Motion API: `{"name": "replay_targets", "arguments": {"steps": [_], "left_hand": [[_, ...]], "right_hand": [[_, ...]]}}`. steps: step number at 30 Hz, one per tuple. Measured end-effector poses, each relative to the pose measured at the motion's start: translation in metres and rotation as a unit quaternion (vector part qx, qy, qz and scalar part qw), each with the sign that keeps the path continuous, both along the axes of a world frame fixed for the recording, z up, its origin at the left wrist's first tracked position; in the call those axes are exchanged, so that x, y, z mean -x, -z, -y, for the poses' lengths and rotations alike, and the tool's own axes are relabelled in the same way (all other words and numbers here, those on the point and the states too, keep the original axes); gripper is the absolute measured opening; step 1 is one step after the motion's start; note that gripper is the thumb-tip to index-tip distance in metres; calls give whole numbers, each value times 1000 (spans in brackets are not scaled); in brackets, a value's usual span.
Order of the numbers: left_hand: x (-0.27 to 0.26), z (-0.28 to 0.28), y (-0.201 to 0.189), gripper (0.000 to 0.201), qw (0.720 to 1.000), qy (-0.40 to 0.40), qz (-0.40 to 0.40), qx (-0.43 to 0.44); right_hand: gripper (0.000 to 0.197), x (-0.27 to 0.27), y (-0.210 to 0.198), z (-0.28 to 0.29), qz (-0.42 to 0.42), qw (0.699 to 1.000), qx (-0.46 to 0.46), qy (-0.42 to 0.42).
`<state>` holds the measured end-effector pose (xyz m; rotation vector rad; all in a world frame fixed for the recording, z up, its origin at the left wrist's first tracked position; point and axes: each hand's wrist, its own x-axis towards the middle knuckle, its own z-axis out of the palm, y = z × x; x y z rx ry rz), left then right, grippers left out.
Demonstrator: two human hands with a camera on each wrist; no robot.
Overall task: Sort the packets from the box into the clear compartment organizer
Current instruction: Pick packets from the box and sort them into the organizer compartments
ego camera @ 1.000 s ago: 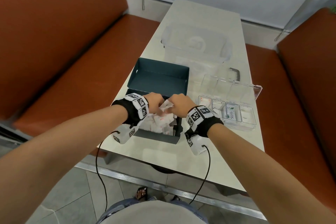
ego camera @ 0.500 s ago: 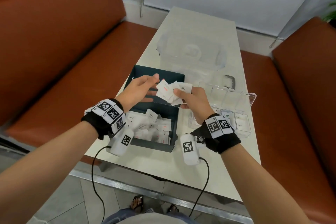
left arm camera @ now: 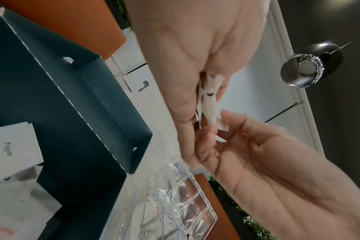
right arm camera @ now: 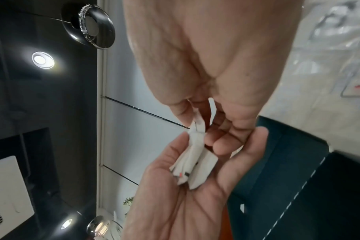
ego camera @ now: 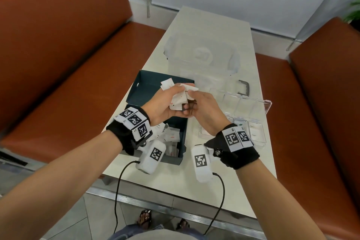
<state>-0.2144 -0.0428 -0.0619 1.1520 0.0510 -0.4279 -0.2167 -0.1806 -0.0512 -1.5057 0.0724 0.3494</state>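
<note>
A bunch of small white packets [ego camera: 178, 96] is held above the dark teal box [ego camera: 180, 148]. My left hand [ego camera: 164, 104] grips the bunch from below, seen edge-on in the left wrist view as packets [left arm camera: 209, 100]. My right hand [ego camera: 203, 110] meets it from the right and pinches one packet [right arm camera: 198, 123] at the top of the bunch, between thumb and fingers. More packets [ego camera: 171, 137] lie in the box, one marked Pepper [left arm camera: 10, 146]. The clear compartment organizer [ego camera: 261, 142] stands to the right of the box with its lid up; a few compartments hold packets.
The box's open lid [ego camera: 146, 87] lies flat behind it. A large clear lidded container [ego camera: 202, 56] stands further back on the white table [ego camera: 175, 183], with a grey handle [ego camera: 244, 87] near the organizer. Orange bench seats [ego camera: 78, 84] flank the table.
Both hands have risen out of the box with packets. Half a second ago the right hand held the fanned bunch and the left was open; now the left grips it and the right pinches one.
</note>
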Motion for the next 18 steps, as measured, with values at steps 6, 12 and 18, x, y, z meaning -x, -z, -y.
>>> {"name": "replay_targets", "arguments": {"steps": [6,12,18], "left_hand": [[-6,15,3,25,1000,-7,-1,16],[-13,35,9,26,998,-6,21,-59],[-16,57,16,23,998,2,10,-59]], "right_hand": [[13,-9,-3,38,79,995,57,27],[11,-23,-4,100,93,988,94,75],[16,-34,20,152,80,945,315,28]]}}
